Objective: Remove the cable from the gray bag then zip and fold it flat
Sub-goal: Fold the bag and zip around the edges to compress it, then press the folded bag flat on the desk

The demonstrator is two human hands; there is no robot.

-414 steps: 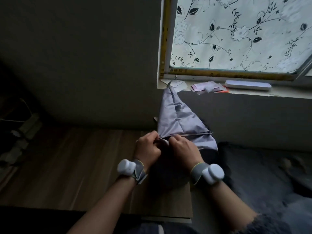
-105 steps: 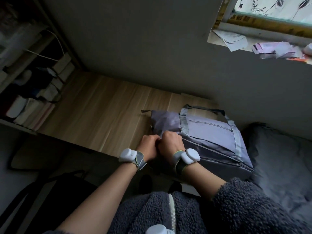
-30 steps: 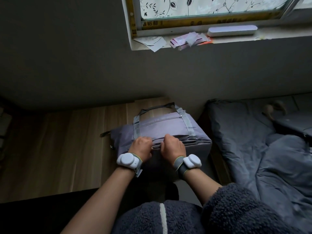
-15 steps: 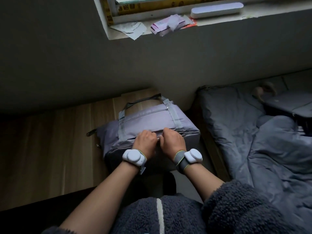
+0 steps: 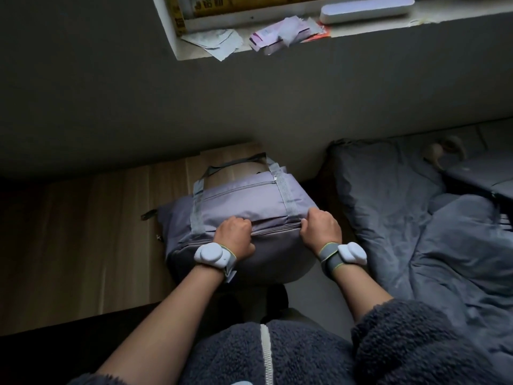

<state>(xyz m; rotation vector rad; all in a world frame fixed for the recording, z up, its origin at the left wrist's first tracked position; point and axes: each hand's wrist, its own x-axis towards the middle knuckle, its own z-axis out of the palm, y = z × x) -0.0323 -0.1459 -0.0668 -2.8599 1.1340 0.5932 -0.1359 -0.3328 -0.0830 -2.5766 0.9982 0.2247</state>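
Note:
The gray bag (image 5: 244, 198) lies on its side at the right end of the wooden desk (image 5: 91, 232), its two webbing handles pointing toward the wall. Its near edge hangs over the desk's front. A long zipper seam runs along that near edge. My left hand (image 5: 236, 234) is clenched on the seam near the left strap. My right hand (image 5: 320, 230) pinches the seam at its right end, beside the right strap. No cable is in view.
A bed with a dark gray pillow (image 5: 380, 201) and duvet (image 5: 455, 268) lies right of the desk. The windowsill (image 5: 277, 43) above holds loose papers and a white bar-shaped device (image 5: 366, 8). A wall rises behind the desk.
My right hand has slid right along the zipper seam, away from my left hand, which stays near the left strap. The view has tilted down slightly.

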